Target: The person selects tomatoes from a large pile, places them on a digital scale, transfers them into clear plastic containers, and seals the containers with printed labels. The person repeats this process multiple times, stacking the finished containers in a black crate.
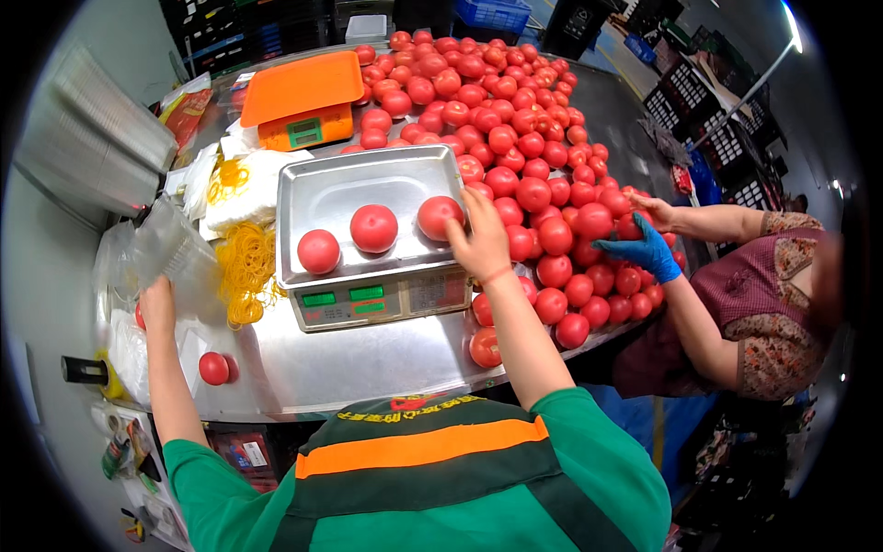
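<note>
My right hand [479, 238] has its fingers on the rightmost tomato [440, 218] in the metal pan [365, 165] of a digital scale [379, 300]. Two more tomatoes lie in the pan, one in the middle [374, 228] and one at the left [319, 252]. My left hand [158, 303] is at the left, beside a blurred clear plastic container [172, 255]; its fingers are partly hidden, so its hold is unclear. A red tomato [140, 316] shows just left of that hand. Another tomato [214, 368] rests on the metal table [310, 372] near the front edge.
A large heap of tomatoes [510, 138] spreads right of the scale. Yellow rubber bands [248, 269] and white bags [255, 200] lie left of it; an orange scale [303, 90] stands behind. A co-worker's gloved hand [648, 250] and bare hand [652, 208] touch the heap's right side.
</note>
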`<state>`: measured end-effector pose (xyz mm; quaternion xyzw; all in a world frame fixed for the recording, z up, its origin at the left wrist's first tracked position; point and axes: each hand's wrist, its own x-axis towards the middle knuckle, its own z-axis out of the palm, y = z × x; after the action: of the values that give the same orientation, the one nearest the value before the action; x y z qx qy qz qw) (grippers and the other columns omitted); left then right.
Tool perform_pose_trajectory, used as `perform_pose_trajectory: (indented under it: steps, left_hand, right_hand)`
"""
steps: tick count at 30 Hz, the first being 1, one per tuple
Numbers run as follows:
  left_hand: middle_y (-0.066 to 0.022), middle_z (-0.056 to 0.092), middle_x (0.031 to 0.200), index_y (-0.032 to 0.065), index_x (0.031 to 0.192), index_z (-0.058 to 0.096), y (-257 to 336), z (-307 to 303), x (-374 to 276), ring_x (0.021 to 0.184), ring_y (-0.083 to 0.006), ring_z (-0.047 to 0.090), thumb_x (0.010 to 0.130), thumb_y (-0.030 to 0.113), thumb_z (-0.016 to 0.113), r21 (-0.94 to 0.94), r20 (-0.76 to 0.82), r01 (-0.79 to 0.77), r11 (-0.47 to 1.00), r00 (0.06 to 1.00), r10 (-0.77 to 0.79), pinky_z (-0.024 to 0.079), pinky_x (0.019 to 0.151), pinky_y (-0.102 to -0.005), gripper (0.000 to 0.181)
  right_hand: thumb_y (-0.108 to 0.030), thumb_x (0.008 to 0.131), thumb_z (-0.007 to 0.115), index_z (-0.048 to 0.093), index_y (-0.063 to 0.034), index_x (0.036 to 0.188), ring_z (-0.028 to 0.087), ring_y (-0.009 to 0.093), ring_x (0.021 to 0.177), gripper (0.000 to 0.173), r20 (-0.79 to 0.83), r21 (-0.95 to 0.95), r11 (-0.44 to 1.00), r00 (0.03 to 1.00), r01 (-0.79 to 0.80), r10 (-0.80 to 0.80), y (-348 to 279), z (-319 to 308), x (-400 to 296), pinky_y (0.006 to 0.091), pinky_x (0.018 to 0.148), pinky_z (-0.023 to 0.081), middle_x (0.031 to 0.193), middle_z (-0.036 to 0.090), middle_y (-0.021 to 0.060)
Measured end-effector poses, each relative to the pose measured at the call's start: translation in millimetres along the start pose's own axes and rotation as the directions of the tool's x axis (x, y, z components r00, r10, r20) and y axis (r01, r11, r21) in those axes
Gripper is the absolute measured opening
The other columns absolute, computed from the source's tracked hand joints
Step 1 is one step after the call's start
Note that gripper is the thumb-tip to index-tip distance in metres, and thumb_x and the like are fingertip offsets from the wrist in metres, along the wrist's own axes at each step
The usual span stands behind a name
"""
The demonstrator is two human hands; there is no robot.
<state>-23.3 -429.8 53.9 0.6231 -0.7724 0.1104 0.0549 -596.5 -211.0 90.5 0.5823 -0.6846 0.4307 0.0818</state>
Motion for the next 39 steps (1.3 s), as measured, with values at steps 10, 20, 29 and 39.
perform_pose_trajectory:
  steps: [10, 20, 29, 39]
  left_hand:
    - [-0.0164, 0.064, 0.107, -0.0030, 0.107, 0.060, 153.0, -83.9, -104.5, 0.092, -0.0282, 0.063, 0.088, 0.002, 0.051, -0.285, -0.577, -0.558, 0.779, 0.749, 0.325, 0.051, 0.081, -0.0338, 0.022]
    - [-0.0107, 0.064, 0.109, 0.0079, 0.110, 0.061, 272.3, -45.8, -196.6, 0.096, -0.0272, 0.063, 0.078, 0.010, 0.066, -0.801, -0.369, -0.582, 0.140, 0.665, 0.649, 0.054, 0.079, -0.0357, 0.032]
    - [-0.0120, 0.067, 0.093, 0.0008, 0.096, 0.067, 168.0, -44.5, -106.5, 0.081, -0.0239, 0.065, 0.083, 0.005, 0.062, -0.817, -0.197, -0.035, 0.575, 0.955, -0.221, 0.051, 0.072, -0.0310, 0.014]
    - [-0.0185, 0.049, 0.120, 0.0039, 0.126, 0.050, 294.1, -57.4, -126.0, 0.113, -0.0344, 0.049, 0.076, 0.010, 0.070, -0.828, -0.286, -0.265, 0.494, 0.958, 0.035, 0.042, 0.093, -0.0387, 0.054]
  right_hand:
    - [-0.005, 0.093, 0.050, 0.058, 0.0023, 0.112, 0.061, 0.012, 0.079, 0.022, 0.562, 0.466, 0.626, 0.755, -0.626, 0.338, -10.7, -39.8, -106.2, 0.0230, 0.068, 0.048, 0.103, 0.064, 0.0100]
    - [-0.010, 0.080, 0.068, 0.051, 0.0029, 0.121, 0.061, 0.012, 0.073, 0.046, 0.682, 0.177, 0.740, 0.623, -0.648, 0.383, -7.9, 17.7, -134.3, 0.0240, 0.063, 0.049, 0.090, 0.064, 0.0086]
    - [-0.006, 0.082, 0.064, 0.053, 0.0030, 0.118, 0.058, 0.008, 0.069, 0.039, 0.709, 0.239, 0.684, 0.606, -0.689, 0.362, -9.0, 9.1, -140.4, 0.0217, 0.060, 0.048, 0.082, 0.062, 0.0057]
    - [-0.011, 0.087, 0.061, 0.059, 0.0023, 0.110, 0.060, 0.014, 0.080, 0.027, 0.233, 0.240, 0.914, 0.933, -0.328, 0.273, -12.8, -22.2, -80.0, 0.0263, 0.070, 0.049, 0.092, 0.062, 0.0094]
